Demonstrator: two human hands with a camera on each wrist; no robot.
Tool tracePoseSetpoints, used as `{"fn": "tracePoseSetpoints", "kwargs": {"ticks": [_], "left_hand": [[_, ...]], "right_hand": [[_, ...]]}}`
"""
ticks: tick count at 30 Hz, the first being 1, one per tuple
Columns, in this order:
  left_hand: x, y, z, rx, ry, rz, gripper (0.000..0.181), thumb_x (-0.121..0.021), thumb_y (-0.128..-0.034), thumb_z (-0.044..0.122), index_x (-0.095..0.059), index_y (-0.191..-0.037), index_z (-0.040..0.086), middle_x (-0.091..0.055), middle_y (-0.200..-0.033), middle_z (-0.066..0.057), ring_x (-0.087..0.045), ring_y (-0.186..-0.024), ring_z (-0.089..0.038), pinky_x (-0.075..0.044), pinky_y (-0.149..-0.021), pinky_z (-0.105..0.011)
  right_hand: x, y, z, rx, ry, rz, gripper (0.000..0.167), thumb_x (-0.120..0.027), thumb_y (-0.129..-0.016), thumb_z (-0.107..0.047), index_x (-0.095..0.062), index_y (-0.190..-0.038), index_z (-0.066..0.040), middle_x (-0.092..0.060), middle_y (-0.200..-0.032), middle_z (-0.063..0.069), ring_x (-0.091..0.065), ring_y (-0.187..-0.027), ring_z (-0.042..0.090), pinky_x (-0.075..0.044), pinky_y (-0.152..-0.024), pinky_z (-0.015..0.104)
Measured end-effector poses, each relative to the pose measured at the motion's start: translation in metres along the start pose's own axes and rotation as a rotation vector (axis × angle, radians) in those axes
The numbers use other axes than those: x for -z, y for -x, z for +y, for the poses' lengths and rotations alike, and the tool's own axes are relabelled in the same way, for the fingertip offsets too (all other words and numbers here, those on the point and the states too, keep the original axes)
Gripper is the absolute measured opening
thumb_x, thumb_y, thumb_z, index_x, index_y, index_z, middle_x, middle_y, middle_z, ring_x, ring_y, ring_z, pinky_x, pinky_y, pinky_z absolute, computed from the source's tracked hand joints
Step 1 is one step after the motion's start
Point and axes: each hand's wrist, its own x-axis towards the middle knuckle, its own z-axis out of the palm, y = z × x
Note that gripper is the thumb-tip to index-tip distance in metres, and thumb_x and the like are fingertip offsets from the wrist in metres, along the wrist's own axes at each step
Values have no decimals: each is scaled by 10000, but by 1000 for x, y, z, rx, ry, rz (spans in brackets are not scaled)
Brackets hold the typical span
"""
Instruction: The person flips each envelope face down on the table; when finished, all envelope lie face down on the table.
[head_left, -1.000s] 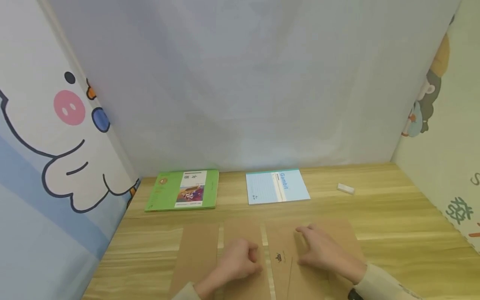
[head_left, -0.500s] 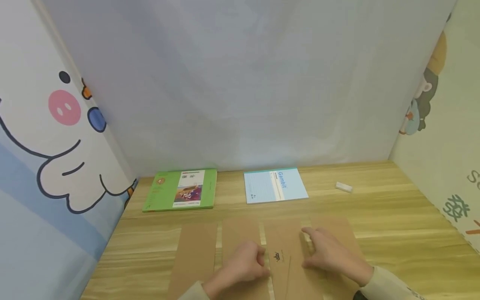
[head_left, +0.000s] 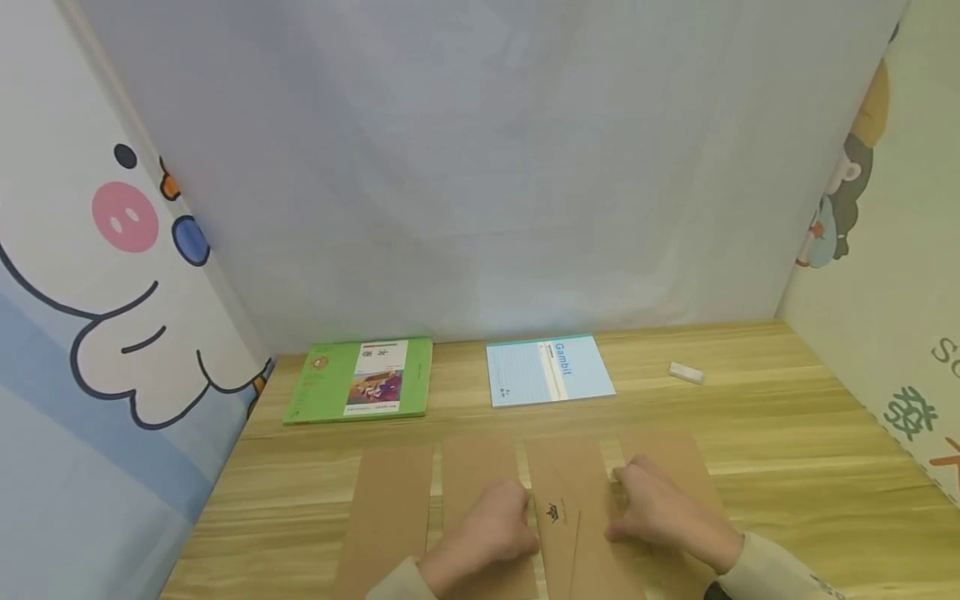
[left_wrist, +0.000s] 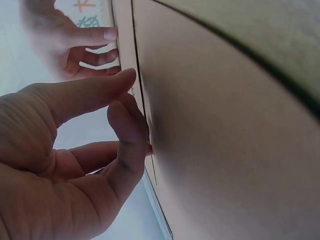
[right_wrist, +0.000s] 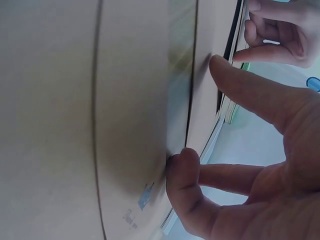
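Several flat brown paper pieces lie side by side in the head view. The third from the left (head_left: 558, 467) bears a crown mark and a flap line. My left hand (head_left: 487, 529) is over the second piece (head_left: 480, 462), its bent fingertips at the third piece's left edge; in the left wrist view this hand (left_wrist: 75, 150) has thumb and forefinger close together, with nothing visible between them. My right hand (head_left: 667, 512) is over the rightmost piece (head_left: 663, 450), fingertips at the third piece's right edge. The right wrist view shows its thumb and forefinger apart.
A green book (head_left: 322, 383) lies at the back left of the wooden table (head_left: 780, 417). Right of it are a light blue notebook (head_left: 517, 375) and a small white block (head_left: 686, 372). A pale curtain (head_left: 480, 183) hangs behind, with printed walls at both sides.
Both hands have shifted slightly right. A gap now shows between the third piece and the rightmost one, where they looked joined. My right forefinger is more bent.
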Motion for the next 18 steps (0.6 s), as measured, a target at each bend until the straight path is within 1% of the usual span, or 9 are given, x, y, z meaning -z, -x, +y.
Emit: {"fn": "tracePoseSetpoints", "kwargs": {"ticks": [1,5,8,10,15,18], "left_hand": [[-1,0,1,-2,-14,6,251,-689,-536,-61,-498,-581,96,-460,-529,13,-401,-417,-103,-353,-363,-230],[-3,-2,2,-1,-68,23,255,-699,-551,-66,-497,-587,87,-463,-534,5,-423,-421,-109,-373,-365,-226],[-4,-3,3,-12,-84,26,251,-702,-562,-74,-505,-592,80,-464,-526,6,-430,-412,-104,-372,-357,-214],[-5,-3,4,-18,-80,24,250,-700,-563,-82,-509,-592,76,-465,-521,5,-432,-406,-99,-372,-352,-206],[-5,-4,4,-27,-66,24,259,-732,-567,-78,-521,-595,69,-468,-522,10,-437,-408,-92,-380,-357,-198],[-5,-5,5,-28,-63,22,263,-771,-576,-52,-536,-606,63,-474,-523,14,-447,-412,-92,-388,-364,-196]], "right_hand": [[-1,0,0,-4,-6,2,465,-904,-495,-150,-611,-819,12,-469,-817,70,-423,-713,202,-423,-639,357],[-2,1,-2,-7,-19,9,443,-904,-485,-145,-601,-776,-4,-450,-789,59,-410,-694,197,-409,-615,343],[-4,1,-2,-2,-20,13,451,-909,-487,-151,-610,-786,4,-446,-786,56,-410,-696,192,-412,-621,341],[-5,0,-2,-4,-26,13,453,-910,-487,-152,-612,-790,7,-447,-786,56,-413,-697,191,-413,-626,343],[-4,-1,-1,-20,-63,6,605,-910,-482,-147,-639,-962,102,-480,-852,94,-438,-738,208,-437,-667,360],[-3,-2,-1,-31,-76,-11,684,-915,-490,-164,-632,-1040,129,-500,-886,117,-453,-762,217,-456,-693,379]]}}
